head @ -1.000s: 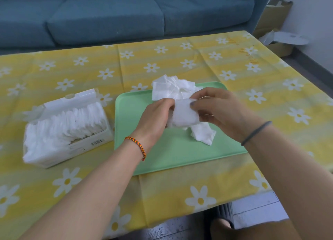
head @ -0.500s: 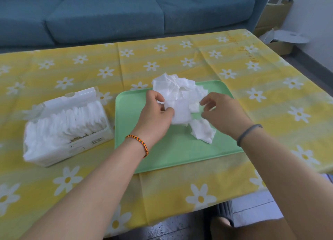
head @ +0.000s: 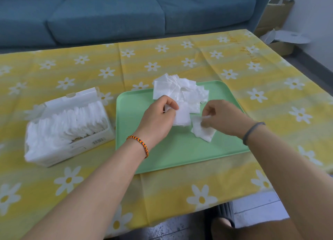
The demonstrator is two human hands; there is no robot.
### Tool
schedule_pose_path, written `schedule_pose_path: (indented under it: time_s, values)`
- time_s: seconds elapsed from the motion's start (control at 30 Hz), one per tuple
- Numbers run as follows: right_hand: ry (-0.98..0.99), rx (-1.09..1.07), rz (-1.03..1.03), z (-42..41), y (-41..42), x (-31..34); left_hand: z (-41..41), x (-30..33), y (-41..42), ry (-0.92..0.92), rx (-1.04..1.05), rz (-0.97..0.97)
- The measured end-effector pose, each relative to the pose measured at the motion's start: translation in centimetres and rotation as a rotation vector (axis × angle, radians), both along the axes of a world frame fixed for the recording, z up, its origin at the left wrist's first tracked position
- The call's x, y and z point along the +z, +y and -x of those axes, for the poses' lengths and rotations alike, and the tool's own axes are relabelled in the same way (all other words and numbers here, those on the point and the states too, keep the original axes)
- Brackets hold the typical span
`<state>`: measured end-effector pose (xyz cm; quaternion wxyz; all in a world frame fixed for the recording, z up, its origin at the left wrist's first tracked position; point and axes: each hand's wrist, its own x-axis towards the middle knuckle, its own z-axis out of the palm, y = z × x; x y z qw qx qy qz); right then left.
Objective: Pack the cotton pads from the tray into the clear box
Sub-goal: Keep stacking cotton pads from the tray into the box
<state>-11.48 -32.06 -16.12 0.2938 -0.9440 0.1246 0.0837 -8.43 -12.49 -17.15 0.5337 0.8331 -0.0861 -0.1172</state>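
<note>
A green tray [head: 180,149] lies on a table under a yellow cloth [head: 180,182] printed with white daisies. A loose heap of pads [head: 177,88] sits at the tray's far edge, some of them overhanging that edge onto the cloth. The left hand [head: 158,121] is over the tray's middle, fingers curled, with a small stack [head: 182,116] of pads held between thumb and fingers; the stack stands out to the right of the hand, just in front of the heap. The right hand [head: 223,117] is over the tray's right half, its fingertips [head: 205,118] curled down and pinching the upper edge of a few pads [head: 203,131] that lie on the tray floor right of the stack; whether these are lifted clear of the tray I cannot tell. The two hands are near each other but apart. The box [head: 72,128] stands on the cloth just left of the tray, lid [head: 72,99] swung open on its far side, and it is packed with upright white pads in a row, fullest at its near left end. A braided orange bracelet [head: 139,144] rings the left wrist over the tray's near left part, and a grey band [head: 252,131] rings the right wrist above the tray's right edge. Beyond the table, past the tray's far side, stands a blue sofa [head: 126,14]; cardboard [head: 273,14] sits on the floor to its right.
</note>
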Motion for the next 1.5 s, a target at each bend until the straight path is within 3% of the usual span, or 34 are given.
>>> schedule_pose_path:
  time_s: [0.07, 0.17, 0.27, 0.4, 0.5, 0.93, 1.0, 1.07, 1.13, 1.23, 1.5]
  values:
    - [-0.058, -0.102, -0.226, 0.1, -0.2, 1.7, 0.0, 0.1, 0.0, 0.000, 0.002, -0.010]
    - [-0.065, -0.182, -0.736, 0.7, -0.1, 4.3, 0.1, 0.0, -0.1, 0.014, -0.008, -0.008]
    - [-0.066, -0.152, -0.903, 1.2, 1.0, 5.1, 0.3, 0.3, -0.5, 0.033, -0.023, 0.038]
    - [-0.102, -0.167, -0.712, 0.9, 3.1, 4.2, 0.5, 0.9, -1.1, 0.141, 0.003, 0.169]
    - [-0.132, -0.204, -0.611, 0.6, 3.5, 3.6, 0.3, 0.8, -1.2, 0.153, 0.007, 0.164]
    - [-0.094, -0.251, -0.618, 0.2, 3.5, 3.3, 0.3, 0.3, -0.7, 0.010, -0.003, 0.054]
    - [-0.150, -0.266, -0.469, 0.1, 2.7, 2.9, 0.3, 0.3, -0.6, 0.001, 0.009, 0.036]
    - [-0.167, -0.189, -0.157, 0.3, 1.7, 1.9, 0.3, 0.4, -0.4, 0.027, 0.024, 0.029]
    - [-0.044, -0.082, 0.059, 0.8, 1.2, 0.7, 0.5, 0.5, -0.3, 0.036, 0.024, 0.020]
    - [0.066, 0.007, 0.190, 1.0, 1.4, -0.8, 0.6, 0.7, -0.2, 0.028, 0.005, -0.002]
    - [0.162, -0.046, 0.121, 0.7, 2.4, -0.9, 0.3, 0.6, -0.2, 0.030, 0.029, -0.011]
